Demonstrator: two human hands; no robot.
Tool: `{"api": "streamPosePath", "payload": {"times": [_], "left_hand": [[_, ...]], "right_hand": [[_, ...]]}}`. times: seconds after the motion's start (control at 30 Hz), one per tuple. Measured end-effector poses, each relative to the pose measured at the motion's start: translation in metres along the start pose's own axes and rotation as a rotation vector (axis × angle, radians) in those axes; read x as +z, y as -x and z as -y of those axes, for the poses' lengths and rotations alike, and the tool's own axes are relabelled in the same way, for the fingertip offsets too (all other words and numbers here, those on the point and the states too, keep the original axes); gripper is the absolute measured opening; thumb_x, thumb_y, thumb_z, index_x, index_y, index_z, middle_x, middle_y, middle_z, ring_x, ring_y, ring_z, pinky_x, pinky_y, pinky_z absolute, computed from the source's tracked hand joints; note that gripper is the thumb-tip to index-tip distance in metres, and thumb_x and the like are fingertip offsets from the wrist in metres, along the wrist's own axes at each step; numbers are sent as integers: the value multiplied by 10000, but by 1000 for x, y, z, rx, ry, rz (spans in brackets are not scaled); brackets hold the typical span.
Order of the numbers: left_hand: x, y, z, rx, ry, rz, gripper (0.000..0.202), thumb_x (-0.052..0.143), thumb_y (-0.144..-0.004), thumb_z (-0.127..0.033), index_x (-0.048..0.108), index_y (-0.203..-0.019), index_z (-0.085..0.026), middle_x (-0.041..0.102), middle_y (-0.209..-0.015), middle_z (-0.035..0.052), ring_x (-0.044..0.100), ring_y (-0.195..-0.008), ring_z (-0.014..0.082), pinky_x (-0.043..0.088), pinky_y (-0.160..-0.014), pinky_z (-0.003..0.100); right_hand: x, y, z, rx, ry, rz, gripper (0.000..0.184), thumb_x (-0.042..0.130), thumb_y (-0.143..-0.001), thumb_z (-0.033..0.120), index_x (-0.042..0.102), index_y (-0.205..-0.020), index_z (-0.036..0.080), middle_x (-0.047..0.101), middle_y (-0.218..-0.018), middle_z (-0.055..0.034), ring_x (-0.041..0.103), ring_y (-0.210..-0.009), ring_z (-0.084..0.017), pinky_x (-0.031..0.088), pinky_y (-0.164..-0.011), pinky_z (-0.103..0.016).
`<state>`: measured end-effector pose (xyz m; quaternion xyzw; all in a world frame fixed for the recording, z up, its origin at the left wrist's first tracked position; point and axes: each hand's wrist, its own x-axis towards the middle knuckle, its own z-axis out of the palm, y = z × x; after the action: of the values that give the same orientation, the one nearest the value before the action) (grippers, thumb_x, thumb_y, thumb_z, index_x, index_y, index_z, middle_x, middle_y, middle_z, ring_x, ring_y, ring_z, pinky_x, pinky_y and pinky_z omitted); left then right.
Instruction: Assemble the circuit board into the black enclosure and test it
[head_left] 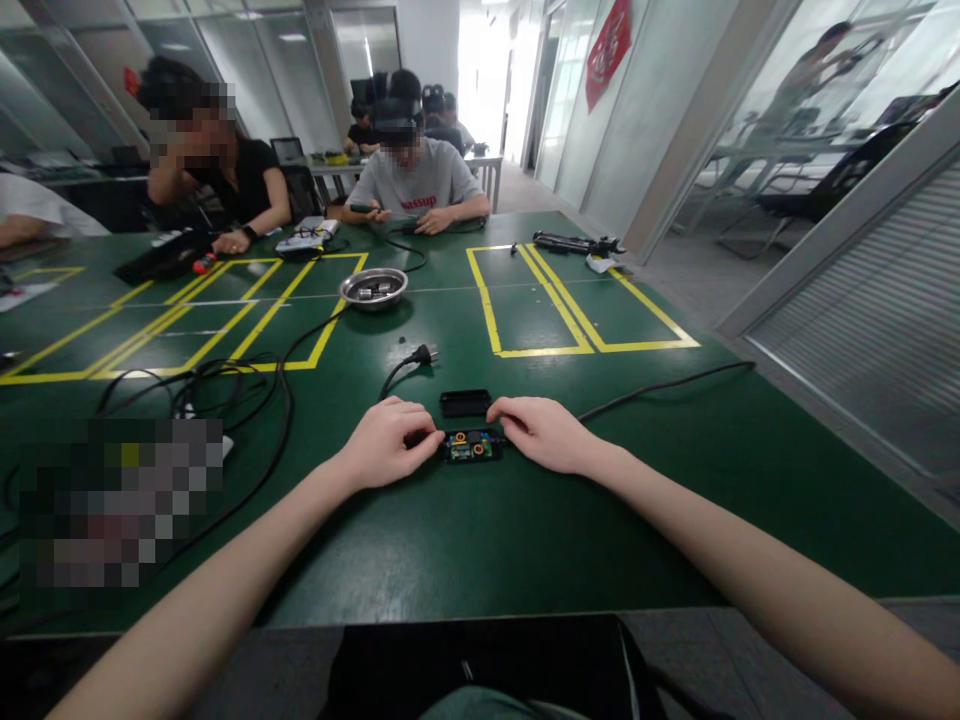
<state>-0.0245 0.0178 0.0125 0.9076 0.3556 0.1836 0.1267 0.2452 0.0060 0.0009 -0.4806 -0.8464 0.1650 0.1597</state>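
An opened power adapter (473,446) lies on the green table, its circuit board with two copper-coloured coils bare in the lower black shell. The other black shell half (465,403) rests just behind it, apart. My left hand (390,445) pinches the adapter's left end between thumb and fingers; whether it grips the shell or the cord there is hard to see. At the right end, the curled fingers of my right hand (544,432) close on the adapter where a cable comes in. A black cord with a plug (424,355) emerges behind my left hand.
Past the plug stands a metal bowl (373,289) with small metal parts. Tangled black cables (217,385) lie at left beside a blurred-out object (124,500). Another cable (667,382) runs off right. Yellow tape (544,352) marks the table. Several people sit across.
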Motion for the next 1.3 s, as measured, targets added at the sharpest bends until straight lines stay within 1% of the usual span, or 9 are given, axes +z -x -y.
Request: {"api": "streamPosePath", "payload": {"times": [0.03, 0.1, 0.2, 0.37, 0.6, 0.77, 1.0, 1.13, 1.3], "left_hand": [[2, -1, -1, -49, -29, -42, 368, 487, -990, -343, 591, -674, -187, 608, -653, 5, 551, -640, 147, 415, -728, 278], [8, -4, -3, -148, -63, -87, 431, 459, -1009, -346, 524, -613, -189, 573, -597, 0, 527, -609, 149, 389, -700, 281], [13, -6, -8, -235, -97, -71, 437, 483, -1000, -332, 493, -584, -197, 544, -542, -4, 529, -589, 162, 357, -659, 280], [17, -7, -14, -283, -135, -36, 408, 516, -986, -339, 528, -599, -209, 545, -520, -2, 540, -573, 182, 319, -607, 283], [22, -7, -16, -303, -110, -71, 395, 500, -996, -359, 568, -636, -211, 566, -538, -5, 540, -552, 170, 278, -570, 280], [22, -8, -18, -328, -92, -54, 387, 506, -988, -361, 565, -636, -211, 576, -543, -5, 541, -549, 167, 270, -569, 277], [21, -9, -21, -329, -57, -60, 375, 500, -984, -325, 545, -632, -207, 536, -517, -18, 472, -477, 142, 250, -537, 270], [22, -8, -21, -324, -91, -54, 358, 498, -984, -313, 554, -648, -203, 567, -545, -3, 509, -504, 148, 269, -541, 270], [23, -9, -19, -329, -173, -42, 344, 500, -984, -326, 563, -666, -210, 629, -593, 5, 558, -548, 160, 245, -543, 272]], "right_hand": [[2, -1, 2, 33, 19, -15, 238, 490, -954, 140, 698, -1049, 204, 728, -872, -41, 653, -772, -182, 406, -718, -272], [5, -2, 5, 79, 68, -40, 252, 488, -963, 160, 695, -1095, 213, 713, -803, -25, 639, -708, -178, 375, -675, -267], [8, -3, 8, 89, 133, -79, 235, 493, -978, 198, 690, -1105, 216, 686, -724, -13, 626, -654, -178, 333, -640, -266], [8, -4, 6, 83, 113, -67, 205, 485, -984, 189, 636, -1120, 214, 605, -631, 28, 581, -589, -165, 309, -624, -258], [3, -4, 1, 33, 69, -23, 122, 511, -976, 171, 550, -1077, 227, 545, -586, 69, 487, -528, -148, 274, -608, -259], [2, -5, 4, 68, 142, -5, 116, 500, -978, 183, 561, -1070, 221, 575, -612, 42, 512, -550, -159, 259, -601, -265], [5, -9, 7, 79, 186, -35, 146, 505, -943, 167, 594, -1045, 222, 592, -622, 28, 532, -568, -167, 261, -614, -266], [7, -9, 5, 62, 159, -52, 143, 519, -930, 151, 592, -1028, 226, 566, -611, 38, 513, -565, -158, 254, -613, -259], [10, -10, 3, 32, 140, -82, 134, 532, -923, 148, 603, -1008, 222, 558, -618, 38, 522, -579, -155, 275, -623, -251]]}}
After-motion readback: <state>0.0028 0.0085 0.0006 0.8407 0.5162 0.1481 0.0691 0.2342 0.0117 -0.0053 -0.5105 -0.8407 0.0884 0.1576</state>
